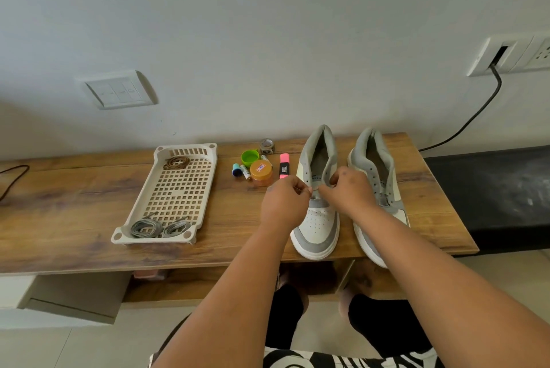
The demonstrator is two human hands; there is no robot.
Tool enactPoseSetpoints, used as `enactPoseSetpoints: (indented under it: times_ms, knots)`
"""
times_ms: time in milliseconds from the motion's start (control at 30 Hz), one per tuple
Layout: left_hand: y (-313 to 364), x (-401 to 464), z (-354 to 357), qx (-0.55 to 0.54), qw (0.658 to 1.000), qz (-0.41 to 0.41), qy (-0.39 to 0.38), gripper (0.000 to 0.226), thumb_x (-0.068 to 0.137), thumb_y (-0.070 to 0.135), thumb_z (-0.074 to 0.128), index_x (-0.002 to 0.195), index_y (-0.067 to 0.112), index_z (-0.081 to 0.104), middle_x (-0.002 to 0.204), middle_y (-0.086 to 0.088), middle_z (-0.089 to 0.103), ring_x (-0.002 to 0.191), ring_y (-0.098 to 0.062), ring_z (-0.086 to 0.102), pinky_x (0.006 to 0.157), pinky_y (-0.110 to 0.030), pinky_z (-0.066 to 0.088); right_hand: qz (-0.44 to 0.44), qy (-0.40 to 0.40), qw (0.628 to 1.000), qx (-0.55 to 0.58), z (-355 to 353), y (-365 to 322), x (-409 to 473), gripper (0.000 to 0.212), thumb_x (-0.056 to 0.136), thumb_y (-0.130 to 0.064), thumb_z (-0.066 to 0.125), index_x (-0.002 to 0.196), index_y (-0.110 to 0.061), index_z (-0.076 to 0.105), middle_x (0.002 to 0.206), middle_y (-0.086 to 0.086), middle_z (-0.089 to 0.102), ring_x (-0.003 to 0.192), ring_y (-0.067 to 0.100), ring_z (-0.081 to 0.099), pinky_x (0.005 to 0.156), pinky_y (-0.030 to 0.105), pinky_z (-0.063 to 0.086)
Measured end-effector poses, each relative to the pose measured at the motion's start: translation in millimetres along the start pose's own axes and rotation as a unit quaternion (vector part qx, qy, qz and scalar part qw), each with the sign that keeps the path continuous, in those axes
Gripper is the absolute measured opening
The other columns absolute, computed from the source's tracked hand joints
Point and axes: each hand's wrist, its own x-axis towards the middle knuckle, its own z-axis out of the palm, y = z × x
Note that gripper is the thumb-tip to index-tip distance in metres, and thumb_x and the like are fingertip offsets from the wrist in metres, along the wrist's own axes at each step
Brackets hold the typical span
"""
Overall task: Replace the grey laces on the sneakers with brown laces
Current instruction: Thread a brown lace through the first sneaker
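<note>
Both hands meet over the lower eyelets of the left-hand sneaker [317,212]: the left hand [285,204] and right hand [348,189] each have fingertips curled in a pinch on what looks like a thin brown lace [311,189], too small to make out clearly. To thread well, keep both lace ends even, pull the bar flat across the bottom eyelets, and steady the shoe so it does not slide on the wooden table [74,207]. The second sneaker [376,189] stands just beside it without laces, while two grey lace bundles [157,227] lie at the near end of the beige perforated tray [178,189] and a brown lace coil [177,162] waits at its far end.
</note>
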Motion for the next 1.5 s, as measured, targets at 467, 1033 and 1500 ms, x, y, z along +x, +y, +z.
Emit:
enactPoseSetpoints:
  times_ms: [467,1033,1500]
  knots:
    - [4,2,23,0.108,0.992,0.061,0.01,0.015,0.098,0.032,0.056,0.104,0.022,0.064,0.111,-0.001,0.057,0.093,-0.018,0.058,0.072,-0.03,0.047,0.126,-0.145,0.941,0.279,-20,11,7,0.022,0.084,-0.001,0.072,0.093,-0.016,0.059,0.095,0.014,0.069,0.085,0.025,0.072,0.081,0.039,0.06]
    - [-4,14,20,0.146,0.985,0.091,-0.019,0.016,0.098,0.034,0.057,0.107,0.024,0.066,0.11,-0.001,0.059,0.093,-0.018,0.058,0.073,-0.031,0.048,0.112,-0.147,0.948,0.26,-16,15,9,0.02,0.084,-0.007,0.074,0.091,-0.019,0.061,0.092,0.012,0.073,0.083,0.025,0.073,0.08,0.042,0.061]
    - [-3,17,32,-0.017,0.999,0.018,-0.048,0.01,0.098,0.026,0.058,0.094,0.019,0.063,0.086,0.002,0.063,0.076,-0.012,0.055,0.06,-0.024,0.042,0.105,-0.143,0.95,0.257,-16,13,7,0.019,0.085,-0.007,0.073,0.089,-0.021,0.061,0.089,0.012,0.072,0.081,0.023,0.073,0.079,0.041,0.061]
